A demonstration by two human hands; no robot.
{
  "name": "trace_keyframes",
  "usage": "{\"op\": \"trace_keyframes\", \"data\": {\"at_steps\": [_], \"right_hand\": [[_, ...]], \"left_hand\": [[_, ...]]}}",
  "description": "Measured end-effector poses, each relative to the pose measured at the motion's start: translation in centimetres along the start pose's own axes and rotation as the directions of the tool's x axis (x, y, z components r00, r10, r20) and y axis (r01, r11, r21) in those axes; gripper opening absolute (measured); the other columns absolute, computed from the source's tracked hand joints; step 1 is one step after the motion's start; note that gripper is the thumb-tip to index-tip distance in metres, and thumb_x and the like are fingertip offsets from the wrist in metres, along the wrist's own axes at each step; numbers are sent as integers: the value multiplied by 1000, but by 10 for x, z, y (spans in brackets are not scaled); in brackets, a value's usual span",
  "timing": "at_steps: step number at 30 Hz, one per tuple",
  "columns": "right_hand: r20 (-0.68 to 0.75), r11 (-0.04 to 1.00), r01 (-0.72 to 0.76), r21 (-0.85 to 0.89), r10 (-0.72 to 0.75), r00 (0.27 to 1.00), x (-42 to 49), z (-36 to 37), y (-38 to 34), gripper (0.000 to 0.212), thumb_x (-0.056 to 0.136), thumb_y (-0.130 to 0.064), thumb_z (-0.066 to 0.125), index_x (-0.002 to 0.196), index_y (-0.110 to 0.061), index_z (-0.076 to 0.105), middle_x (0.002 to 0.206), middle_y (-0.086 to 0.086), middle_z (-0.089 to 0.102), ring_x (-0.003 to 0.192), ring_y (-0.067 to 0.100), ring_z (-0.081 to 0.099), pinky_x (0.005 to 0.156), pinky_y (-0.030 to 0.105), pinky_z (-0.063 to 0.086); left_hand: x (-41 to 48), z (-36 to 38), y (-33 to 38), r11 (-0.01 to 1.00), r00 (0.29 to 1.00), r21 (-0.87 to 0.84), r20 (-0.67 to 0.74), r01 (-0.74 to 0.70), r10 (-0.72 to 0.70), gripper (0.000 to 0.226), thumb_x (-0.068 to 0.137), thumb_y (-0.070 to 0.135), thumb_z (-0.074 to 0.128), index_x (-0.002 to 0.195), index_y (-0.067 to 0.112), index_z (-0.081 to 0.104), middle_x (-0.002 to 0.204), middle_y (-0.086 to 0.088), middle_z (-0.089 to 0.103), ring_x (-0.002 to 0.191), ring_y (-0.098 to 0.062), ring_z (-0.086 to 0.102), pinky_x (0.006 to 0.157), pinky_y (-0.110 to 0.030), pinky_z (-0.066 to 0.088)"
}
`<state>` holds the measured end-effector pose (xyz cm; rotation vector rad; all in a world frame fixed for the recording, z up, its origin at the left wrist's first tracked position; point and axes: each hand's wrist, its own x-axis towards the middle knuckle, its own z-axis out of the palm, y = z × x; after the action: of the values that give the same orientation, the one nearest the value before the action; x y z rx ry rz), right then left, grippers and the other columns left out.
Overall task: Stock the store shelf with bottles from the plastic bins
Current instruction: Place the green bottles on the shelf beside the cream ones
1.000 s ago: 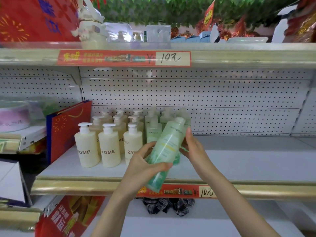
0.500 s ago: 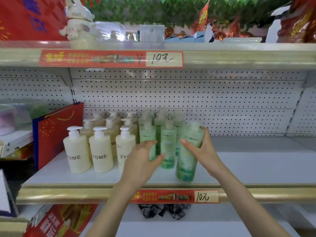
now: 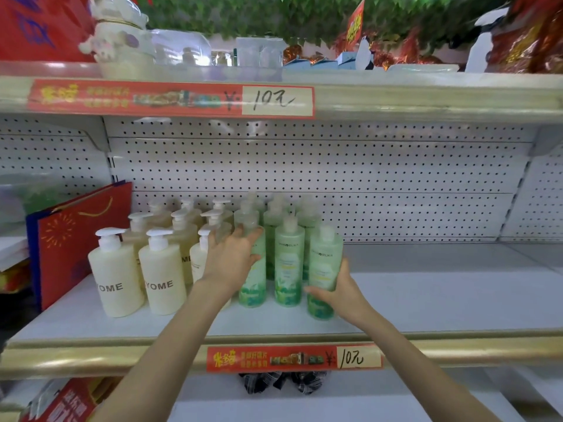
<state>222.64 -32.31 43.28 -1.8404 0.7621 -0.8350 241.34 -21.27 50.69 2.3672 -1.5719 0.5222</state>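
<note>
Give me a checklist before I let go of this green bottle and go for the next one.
1. Right hand grips the right green bottle: ok.
2. Its base is down on the shelf: ok, it looks seated.
3. Its label faces front: ok.
4. It lines up with the middle green bottle: not ok, it stands slightly forward.
5. Left hand rests on the left green bottle, nothing tipping: ok.
6. Bottles left in the bins: cannot tell, no bin in view.
</note>
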Motion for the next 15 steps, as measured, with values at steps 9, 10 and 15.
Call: {"op": "trace_keyframes", "data": {"at_steps": [9,10,15], "right_hand": [[-7,996,-1,-85,1,1000,11,1,16,72,72,-7,79,120,-20,27,117,1,50,104,8,51,71,7,45],[-6,996,1,-84,-2,1000,12,1,16,71,73,-6,78,120,-19,27,115,0,50,102,8,51,70,6,45],[7,990,-48,-132,49,999,19,-5,18,69,79,-12,74,129,-10,28,115,-1,49,106,14,49,81,21,41]], "left_hand": [[2,5,-3,1000,993,8,-118,-3,4,45,95,30,49,139,36,39,134,-4,52,134,-21,31,111,-52,-2],[2,5,-3,1000,992,16,-125,-3,5,45,95,31,49,139,36,40,134,-3,52,134,-21,30,111,-53,-2],[1,6,-2,998,988,60,-154,8,2,45,94,34,49,139,39,39,132,-3,52,133,-23,29,110,-57,-3]]}}
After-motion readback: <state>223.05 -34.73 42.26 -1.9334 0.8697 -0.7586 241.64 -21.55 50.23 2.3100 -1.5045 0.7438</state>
